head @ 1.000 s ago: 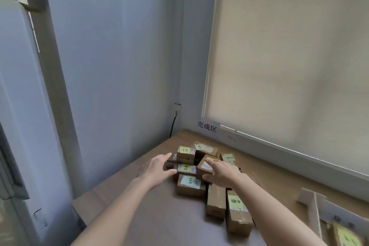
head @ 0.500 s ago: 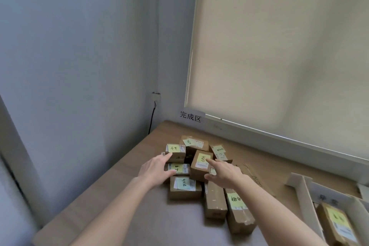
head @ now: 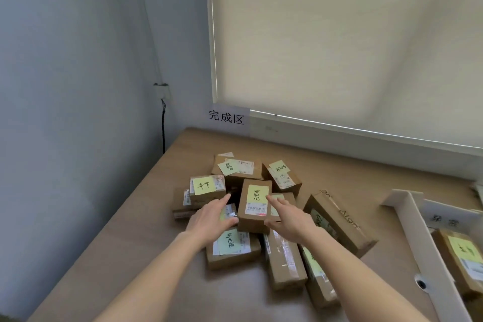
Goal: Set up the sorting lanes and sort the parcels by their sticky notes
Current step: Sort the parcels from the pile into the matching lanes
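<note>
Several brown cardboard parcels [head: 232,248] with yellow sticky notes lie in a loose pile on the wooden table [head: 125,238]. One small parcel [head: 254,214] sits on top of the pile with a handwritten note on its upper face. My left hand [head: 211,217] lies against its left side, fingers straight, thumb touching its lower left edge. My right hand [head: 288,219] lies against its right side, the index finger stretched onto the edge of its note. Neither hand curls round the parcel.
A white cardboard lane divider [head: 418,232] stands at the right, with a labelled parcel [head: 464,259] in the lane behind it. A paper sign [head: 226,118] hangs on the wall by the window blind. A black cable [head: 163,128] runs down the corner.
The view has tilted down and come closer to the pile. Both hands have drawn in from the sides until they flank the top parcel.
</note>
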The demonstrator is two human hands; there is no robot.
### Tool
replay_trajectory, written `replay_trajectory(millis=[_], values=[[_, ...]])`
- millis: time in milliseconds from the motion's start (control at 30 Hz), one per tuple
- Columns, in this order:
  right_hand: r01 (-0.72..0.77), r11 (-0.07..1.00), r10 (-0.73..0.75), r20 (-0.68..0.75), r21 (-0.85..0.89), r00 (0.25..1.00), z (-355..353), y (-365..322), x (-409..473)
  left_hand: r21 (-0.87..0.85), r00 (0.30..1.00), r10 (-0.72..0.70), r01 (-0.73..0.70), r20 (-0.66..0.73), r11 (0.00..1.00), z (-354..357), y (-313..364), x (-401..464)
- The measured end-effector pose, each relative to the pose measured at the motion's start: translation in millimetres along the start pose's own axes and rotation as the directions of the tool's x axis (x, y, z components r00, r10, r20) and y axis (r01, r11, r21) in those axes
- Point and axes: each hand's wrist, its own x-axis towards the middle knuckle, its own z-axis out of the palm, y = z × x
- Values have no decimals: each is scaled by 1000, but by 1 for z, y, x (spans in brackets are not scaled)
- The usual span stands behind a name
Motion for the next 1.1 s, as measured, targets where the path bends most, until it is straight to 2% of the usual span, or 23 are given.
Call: replay_trajectory(millis=[233,400,733,867,1100], values=[[-103,991,95,85,89,992,45,33,71,-143,995,0,15,104,990,69,-23,83],[-123,977,102,124,172,987,74,43,100,-148,989,8,14,146,989,108,-33,115],[-137,930,76,189,340,979,87,56,120,-346,978,27,47,206,937,134,-38,145],[-160,920,94,194,358,976,83,50,110,-343,979,42,29,198,939,133,-34,138],[-169,926,130,133,337,982,52,38,57,-238,974,174,-136,147,962,103,-4,101]])
